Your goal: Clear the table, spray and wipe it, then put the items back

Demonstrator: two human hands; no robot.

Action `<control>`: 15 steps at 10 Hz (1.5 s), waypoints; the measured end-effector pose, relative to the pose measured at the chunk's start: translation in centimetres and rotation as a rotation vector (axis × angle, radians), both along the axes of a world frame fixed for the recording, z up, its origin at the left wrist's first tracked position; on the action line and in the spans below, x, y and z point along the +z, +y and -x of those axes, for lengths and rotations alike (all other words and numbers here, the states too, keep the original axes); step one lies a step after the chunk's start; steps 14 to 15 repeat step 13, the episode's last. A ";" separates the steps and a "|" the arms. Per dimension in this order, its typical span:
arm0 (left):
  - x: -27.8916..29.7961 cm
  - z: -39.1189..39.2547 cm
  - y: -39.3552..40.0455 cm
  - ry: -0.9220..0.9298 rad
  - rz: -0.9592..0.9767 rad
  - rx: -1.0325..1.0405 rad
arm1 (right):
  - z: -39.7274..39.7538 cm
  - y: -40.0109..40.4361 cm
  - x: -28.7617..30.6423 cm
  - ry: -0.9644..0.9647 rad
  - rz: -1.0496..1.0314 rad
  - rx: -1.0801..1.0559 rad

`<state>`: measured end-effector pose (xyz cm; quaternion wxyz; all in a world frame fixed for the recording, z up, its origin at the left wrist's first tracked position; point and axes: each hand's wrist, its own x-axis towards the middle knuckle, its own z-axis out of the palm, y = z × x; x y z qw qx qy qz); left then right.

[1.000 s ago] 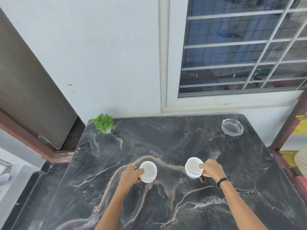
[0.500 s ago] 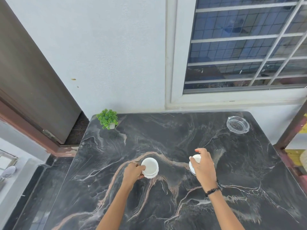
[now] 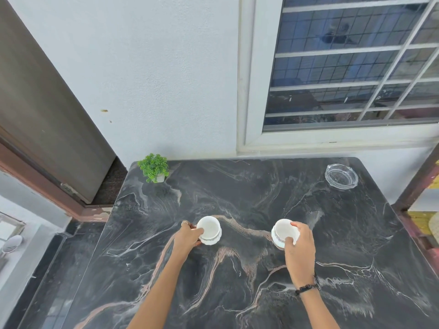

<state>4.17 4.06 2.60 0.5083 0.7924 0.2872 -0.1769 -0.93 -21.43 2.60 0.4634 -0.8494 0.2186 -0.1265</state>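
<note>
Two white cups on white saucers sit near the middle of the black marble table (image 3: 237, 191). My left hand (image 3: 187, 237) grips the left cup (image 3: 208, 226) at its left side, thumb on the rim; its saucer (image 3: 212, 240) shows below. My right hand (image 3: 299, 243) reaches over the right cup (image 3: 283, 230) and grips its rim from above with fingers and thumb. The right saucer (image 3: 276, 241) peeks out at the cup's left. A small green potted plant (image 3: 154, 167) stands at the far left corner. A clear glass ashtray (image 3: 341, 175) lies at the far right corner.
A white wall and a barred window (image 3: 351, 67) rise behind the table. A brown door (image 3: 47, 110) is at the left, with dark floor (image 3: 47, 269) beside the table's left edge. A brown post (image 3: 420, 176) stands at the right.
My right hand has shifted from the right side of its cup to over the top, gripping the rim. My left hand keeps its hold on the left cup.
</note>
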 end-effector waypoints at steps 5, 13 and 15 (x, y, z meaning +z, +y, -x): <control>-1.7 1.7 -1.0 -0.190 -0.164 -0.226 | -1.3 -1.7 -2.4 0.270 0.179 0.090; -1.9 3.1 -2.6 -0.223 -0.157 -0.103 | -0.9 -2.7 -2.0 0.230 0.161 0.172; -1.9 3.1 -2.6 -0.223 -0.157 -0.103 | -0.9 -2.7 -2.0 0.230 0.161 0.172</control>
